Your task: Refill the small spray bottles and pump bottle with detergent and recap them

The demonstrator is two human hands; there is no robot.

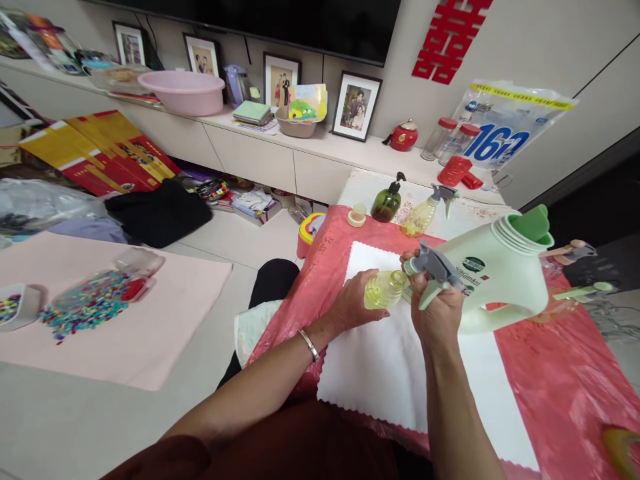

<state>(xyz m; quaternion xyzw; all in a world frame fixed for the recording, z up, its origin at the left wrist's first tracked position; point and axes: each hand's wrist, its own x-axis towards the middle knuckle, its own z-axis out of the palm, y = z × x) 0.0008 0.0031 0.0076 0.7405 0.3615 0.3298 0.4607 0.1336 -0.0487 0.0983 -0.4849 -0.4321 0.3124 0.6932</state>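
Brown-red clothing sat nearest me. My L hand gripped the small bottle round its body, above the white cloth; my R hand had its fingers curled round the grey spray head, right by the bottle's open mouth. Bottle was prob. light, thin-walled plastic, slippery if wet (best held low, w/o squeezing). It looked see-through, ribbed toward the neck, yellowish lower down.

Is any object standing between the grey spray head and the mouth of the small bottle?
Nothing visible stands between them: the grey spray head, in the right hand, is close beside the uncapped mouth of the small bottle, in the left hand.
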